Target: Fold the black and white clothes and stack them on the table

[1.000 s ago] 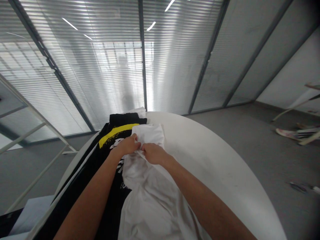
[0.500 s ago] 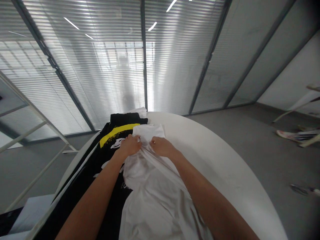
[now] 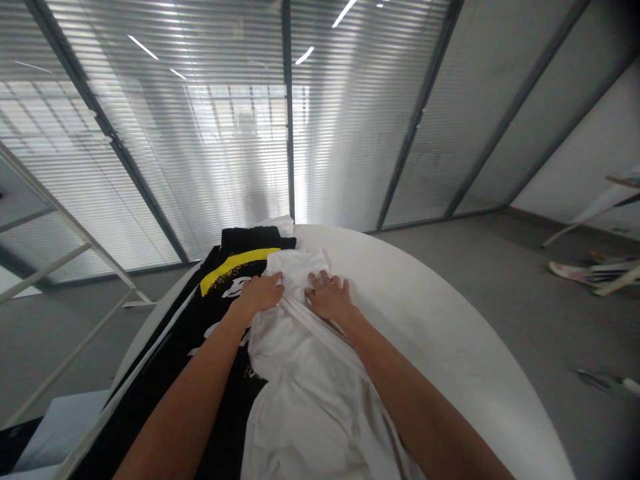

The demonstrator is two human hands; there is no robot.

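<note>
left hand (image 3: 263, 293): on left edge of white cloth (image 3: 300, 400), cannot tell if gripping | right hand (image 3: 327, 298): open, fingers spread across cloth's right edge | black shirt (image 3: 183, 333): left of cloth

Before us stands the table (image 3: 450, 347), with the shirt (image 3: 215, 413) lying lengthwise along its left part. The cloth (image 3: 310, 413) lies at the shirt's right, overlapping it. Our left hand (image 3: 263, 292) rests on the cloth's left side near its far end; our right hand (image 3: 329, 297) rests at its right edge, across from the left. Left of the table we have a frame (image 3: 107, 261), and behind it a partition (image 3: 345, 147).
</note>
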